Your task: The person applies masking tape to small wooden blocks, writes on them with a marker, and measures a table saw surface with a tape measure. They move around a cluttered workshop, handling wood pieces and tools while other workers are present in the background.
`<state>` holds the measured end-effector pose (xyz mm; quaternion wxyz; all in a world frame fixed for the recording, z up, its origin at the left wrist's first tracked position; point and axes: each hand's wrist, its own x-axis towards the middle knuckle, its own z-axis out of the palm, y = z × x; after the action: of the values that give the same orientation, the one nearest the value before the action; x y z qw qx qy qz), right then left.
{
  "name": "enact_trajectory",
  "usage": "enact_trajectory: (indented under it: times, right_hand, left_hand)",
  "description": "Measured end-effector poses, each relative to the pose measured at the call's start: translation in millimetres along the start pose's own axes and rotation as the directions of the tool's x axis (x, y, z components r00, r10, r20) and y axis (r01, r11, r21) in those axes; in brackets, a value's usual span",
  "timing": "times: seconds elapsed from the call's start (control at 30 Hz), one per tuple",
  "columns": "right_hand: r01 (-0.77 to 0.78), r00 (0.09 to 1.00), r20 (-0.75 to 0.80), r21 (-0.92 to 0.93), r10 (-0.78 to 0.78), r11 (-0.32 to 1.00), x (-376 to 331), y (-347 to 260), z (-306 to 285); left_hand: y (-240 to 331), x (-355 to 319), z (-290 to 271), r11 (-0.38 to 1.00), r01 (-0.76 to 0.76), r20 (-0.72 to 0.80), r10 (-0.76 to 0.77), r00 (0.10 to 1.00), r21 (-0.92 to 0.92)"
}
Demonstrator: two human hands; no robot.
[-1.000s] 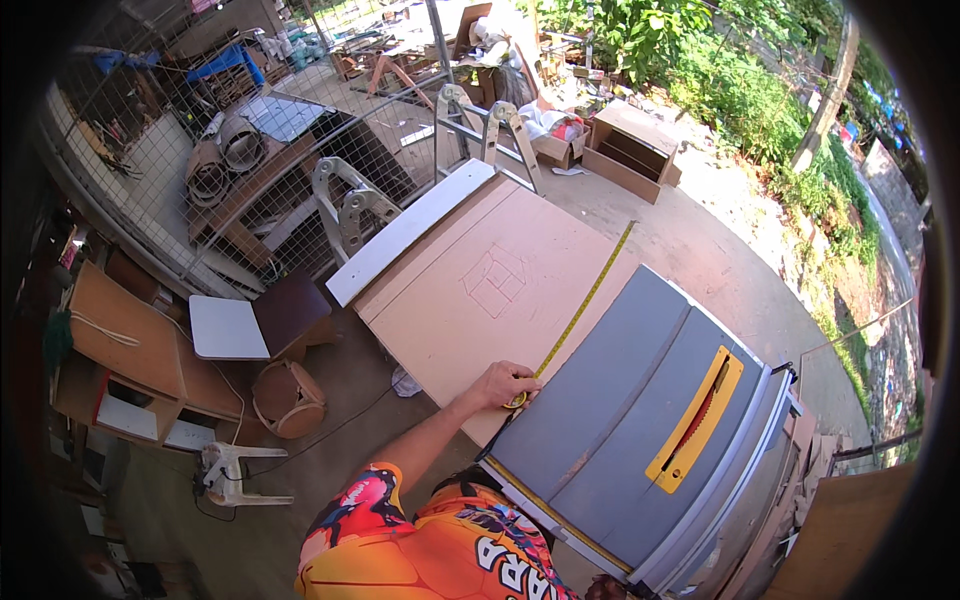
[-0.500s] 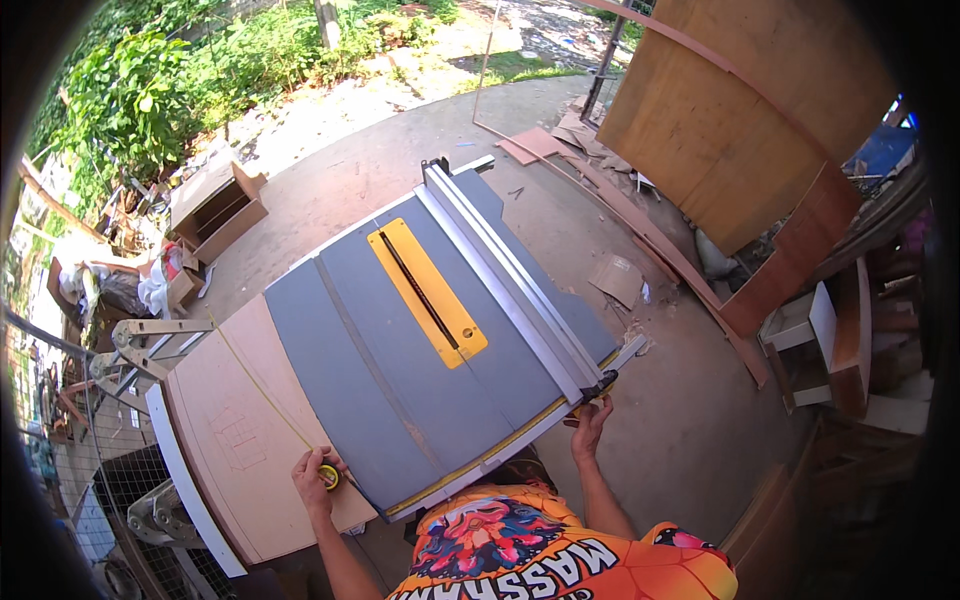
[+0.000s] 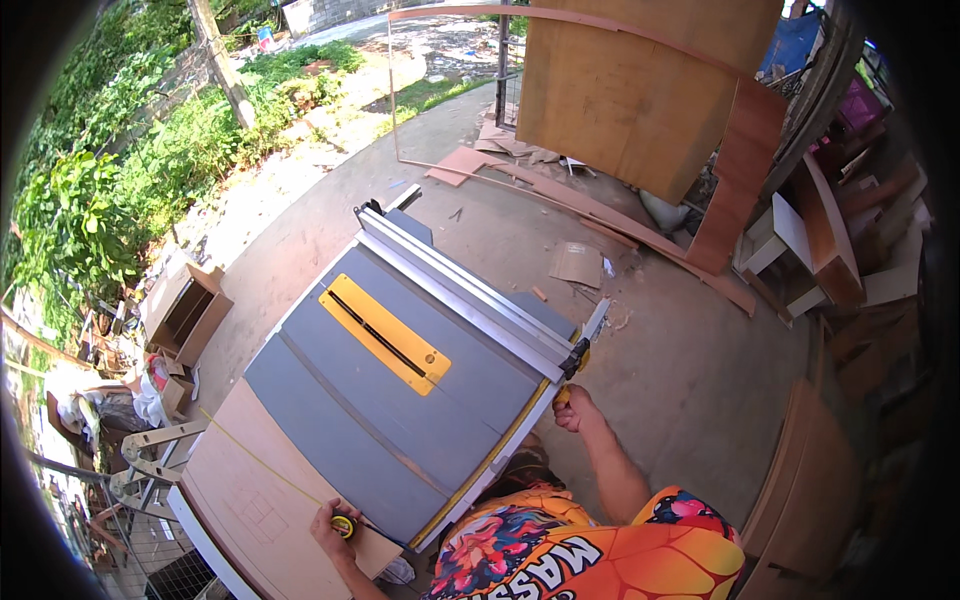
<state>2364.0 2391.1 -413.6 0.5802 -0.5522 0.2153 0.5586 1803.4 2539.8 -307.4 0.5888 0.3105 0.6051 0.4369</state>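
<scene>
My left hand [image 3: 326, 522] is closed around a yellow-and-black tape measure [image 3: 343, 526] at the near edge of a light wooden board [image 3: 225, 465]. The yellow tape blade [image 3: 262, 465] runs out from it across the board toward the far left. Beside the board lies the grey table saw top [image 3: 400, 400], with a yellow insert plate [image 3: 400, 355] and a dark slot in it. A silver rip fence [image 3: 470, 300] crosses the saw's right side. Below the fence's near end, my right hand [image 3: 576, 411] is closed on a yellow knob [image 3: 562, 396] at the front rail.
An open wooden box [image 3: 185, 315] stands on the floor at the far left. Plywood sheets [image 3: 640, 90] lean at the back right, with long strips below. A cardboard piece [image 3: 578, 264] lies right of the saw. Furniture parts [image 3: 825, 230] crowd the right side.
The whole view has swung, so the saw sits lower and further left. My right hand's fingers have closed around the yellow knob. My left hand still holds the tape measure on the board.
</scene>
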Motion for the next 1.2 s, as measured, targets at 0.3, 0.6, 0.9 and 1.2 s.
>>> enact_trajectory:
  times: [0.3,0.6,0.9,1.2]
  right_hand:
    - [0.672,0.177,0.129,-0.740,-0.976,0.024,-23.6,49.2,8.2]
    - [0.713,0.173,-0.017,-0.688,-0.985,0.137,10.6,49.2,8.9]
    - [0.616,0.745,-0.102,-0.271,-0.659,0.739,-35.0,36.9,20.0]
    - [0.772,0.205,0.195,-0.635,-0.959,0.036,-5.2,61.5,-7.5]
  left_hand:
    - [0.8,-10.2,4.4,0.998,-0.050,-0.021,0.049,0.999,-0.048]
    - [9.0,-13.3,6.4,1.000,-0.026,0.004,0.026,1.000,-0.015]
    - [12.9,-18.8,10.6,0.997,0.001,0.007,0.000,1.000,-0.075]
    - [12.8,-17.2,5.8,0.997,0.018,0.007,-0.017,1.000,-0.072]
